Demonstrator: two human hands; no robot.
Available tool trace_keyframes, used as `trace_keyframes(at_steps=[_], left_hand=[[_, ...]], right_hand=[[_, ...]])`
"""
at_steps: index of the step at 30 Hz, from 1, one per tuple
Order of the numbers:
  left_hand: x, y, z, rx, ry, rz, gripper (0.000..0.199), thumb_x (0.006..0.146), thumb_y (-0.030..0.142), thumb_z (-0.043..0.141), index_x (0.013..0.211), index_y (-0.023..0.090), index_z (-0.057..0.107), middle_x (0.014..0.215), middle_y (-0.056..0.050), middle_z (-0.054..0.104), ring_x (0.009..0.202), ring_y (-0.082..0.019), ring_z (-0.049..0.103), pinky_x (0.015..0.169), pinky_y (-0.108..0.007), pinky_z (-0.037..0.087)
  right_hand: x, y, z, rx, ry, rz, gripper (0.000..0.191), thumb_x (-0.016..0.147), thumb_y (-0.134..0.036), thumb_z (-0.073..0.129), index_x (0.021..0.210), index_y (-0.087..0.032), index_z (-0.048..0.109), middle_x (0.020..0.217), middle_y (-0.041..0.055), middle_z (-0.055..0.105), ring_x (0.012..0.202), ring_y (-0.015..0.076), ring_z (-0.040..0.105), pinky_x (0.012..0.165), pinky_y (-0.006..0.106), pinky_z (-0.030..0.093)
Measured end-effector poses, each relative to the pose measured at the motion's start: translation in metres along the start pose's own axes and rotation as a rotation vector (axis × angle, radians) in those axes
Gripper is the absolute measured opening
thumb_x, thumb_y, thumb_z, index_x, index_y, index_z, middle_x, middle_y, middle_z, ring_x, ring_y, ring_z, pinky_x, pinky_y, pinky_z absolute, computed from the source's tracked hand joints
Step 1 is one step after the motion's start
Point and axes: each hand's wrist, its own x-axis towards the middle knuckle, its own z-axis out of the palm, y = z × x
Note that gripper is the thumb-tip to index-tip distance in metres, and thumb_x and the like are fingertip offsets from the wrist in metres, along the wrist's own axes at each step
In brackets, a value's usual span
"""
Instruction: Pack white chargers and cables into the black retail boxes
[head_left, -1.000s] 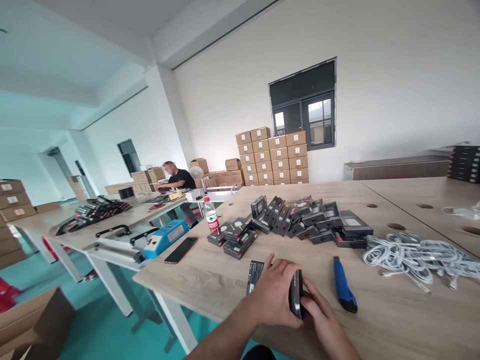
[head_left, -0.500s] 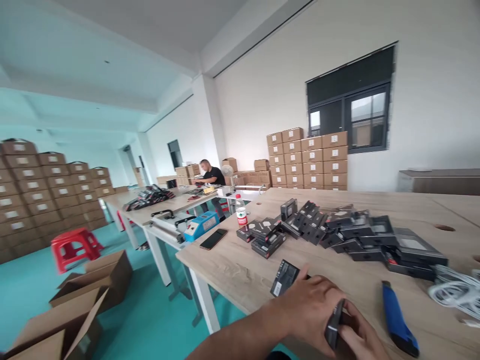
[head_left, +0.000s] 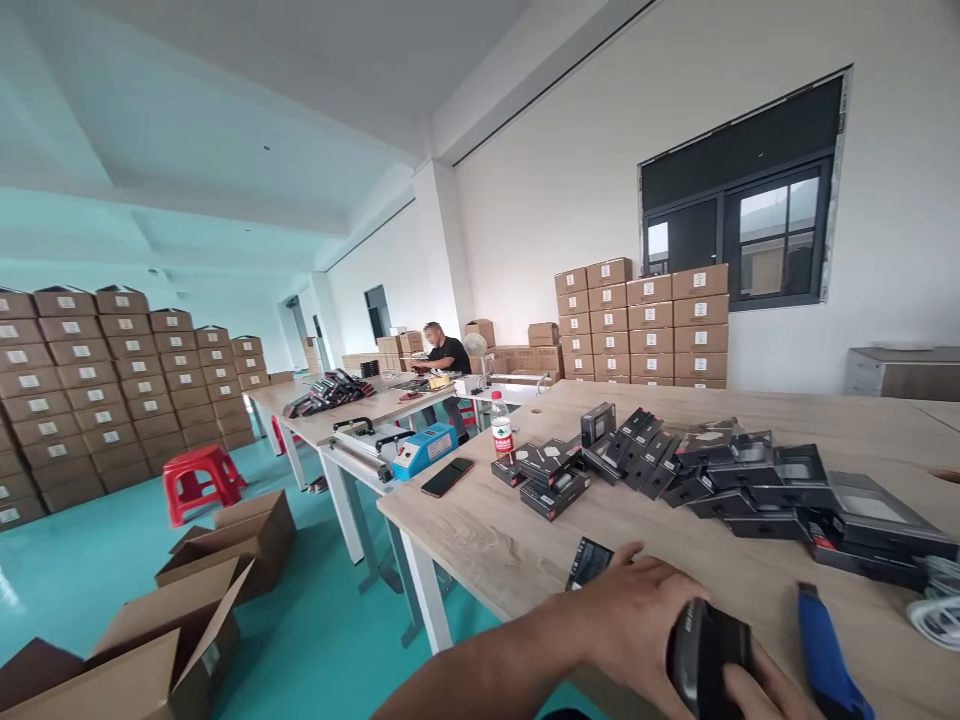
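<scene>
Near the table's front edge, my left hand point(head_left: 649, 625) reaches in from the bottom and is wrapped round the left side of a black box point(head_left: 705, 655). My right hand point(head_left: 769, 690) grips the same box from the right, partly cut off by the bottom edge. Another dark box point(head_left: 589, 562) lies on the table just beyond my left hand, partly hidden by it. To the right of my hands is a blue-handled tool point(head_left: 829, 650). A pile of black boxes point(head_left: 795, 480) spreads across the table behind them.
A phone point(head_left: 448, 477), a bottle point(head_left: 501, 428) and a blue machine point(head_left: 425, 450) stand at the left. White cable point(head_left: 937, 605) lies at the right edge. A person point(head_left: 444, 360) sits at a far table. Open cartons point(head_left: 240, 540) and a red stool point(head_left: 201, 480) are on the floor.
The view has swung left, so the surroundings appear farther right. The black box between my hands has turned and shows more of its surface.
</scene>
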Motion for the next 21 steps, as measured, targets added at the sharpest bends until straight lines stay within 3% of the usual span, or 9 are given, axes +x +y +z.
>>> trace_keyframes(at_steps=[2, 4, 7, 9, 13, 15, 18, 21], left_hand=[[-0.004, -0.003, -0.003, 0.014, 0.062, -0.044, 0.091, 0.052, 0.048, 0.086, 0.133, 0.027, 0.049, 0.127, -0.01, 0.064, 0.123, -0.034, 0.057, 0.119, -0.059, 0.017], [-0.007, -0.007, -0.005, 0.06, 0.141, -0.109, 0.093, 0.049, 0.045, 0.087, 0.131, 0.024, 0.049, 0.128, -0.012, 0.062, 0.123, -0.036, 0.054, 0.117, -0.06, 0.019], [-0.005, -0.013, -0.008, 0.131, 0.224, -0.156, 0.088, 0.05, 0.034, 0.085, 0.129, 0.023, 0.047, 0.127, -0.012, 0.06, 0.122, -0.035, 0.053, 0.114, -0.057, 0.027], [-0.001, -0.012, -0.007, 0.178, 0.262, -0.133, 0.081, 0.052, 0.025, 0.079, 0.126, 0.022, 0.046, 0.127, -0.012, 0.059, 0.12, -0.035, 0.054, 0.11, -0.054, 0.031], [0.005, -0.002, 0.002, 0.248, 0.327, -0.063, 0.075, 0.057, 0.014, 0.066, 0.128, 0.023, 0.043, 0.131, -0.012, 0.058, 0.121, -0.034, 0.053, 0.108, -0.053, 0.032], [0.007, 0.0, 0.005, 0.25, 0.319, -0.044, 0.076, 0.057, 0.013, 0.063, 0.129, 0.023, 0.042, 0.132, -0.013, 0.057, 0.122, -0.034, 0.052, 0.108, -0.053, 0.031], [0.007, -0.008, 0.001, 0.217, 0.252, -0.046, 0.078, 0.058, 0.019, 0.069, 0.131, 0.022, 0.043, 0.131, -0.013, 0.058, 0.122, -0.034, 0.053, 0.108, -0.051, 0.034], [0.001, -0.033, -0.014, 0.193, 0.159, -0.091, 0.085, 0.058, 0.029, 0.077, 0.135, 0.024, 0.043, 0.132, -0.012, 0.058, 0.123, -0.035, 0.052, 0.108, -0.051, 0.036]], right_hand=[[-0.01, -0.016, 0.008, 0.068, 0.046, -0.046, 0.051, 0.067, -0.043, 0.066, 0.113, -0.02, 0.065, 0.116, 0.0111, 0.072, 0.11, 0.034, 0.065, 0.09, 0.041, 0.055], [-0.019, -0.03, 0.019, 0.082, 0.114, -0.158, 0.058, 0.076, -0.044, 0.063, 0.128, -0.02, 0.056, 0.128, 0.0146, 0.065, 0.114, 0.0318, 0.063, 0.09, 0.043, 0.055], [-0.02, -0.041, 0.031, -0.128, 0.149, -0.369, 0.028, 0.088, -0.039, 0.054, 0.104, -0.022, 0.069, 0.141, 0.0148, 0.054, 0.128, 0.0319, 0.053, 0.102, 0.049, 0.049], [-0.017, -0.043, 0.034, -0.258, 0.114, -0.439, 0.031, 0.092, -0.036, 0.047, 0.09, -0.024, 0.075, 0.145, 0.0113, 0.051, 0.137, 0.0321, 0.044, 0.112, 0.053, 0.039], [-0.015, -0.049, 0.034, -0.297, 0.005, -0.373, 0.034, 0.095, -0.039, 0.046, 0.105, -0.027, 0.077, 0.143, 0.0083, 0.054, 0.145, 0.0323, 0.03, 0.119, 0.056, 0.027], [-0.015, -0.053, 0.033, -0.266, -0.032, -0.309, 0.033, 0.094, -0.045, 0.05, 0.098, -0.026, 0.077, 0.137, 0.0096, 0.058, 0.144, 0.034, 0.031, 0.118, 0.057, 0.025], [-0.012, -0.056, 0.028, -0.147, 0.018, -0.252, 0.029, 0.079, -0.051, 0.068, 0.074, -0.022, 0.067, 0.131, 0.0114, 0.059, 0.137, 0.0358, 0.041, 0.113, 0.052, 0.034], [-0.008, -0.054, 0.021, 0.126, 0.114, -0.145, 0.038, 0.069, -0.053, 0.076, 0.068, -0.023, 0.052, 0.119, 0.0092, 0.064, 0.118, 0.0314, 0.057, 0.093, 0.041, 0.051]])
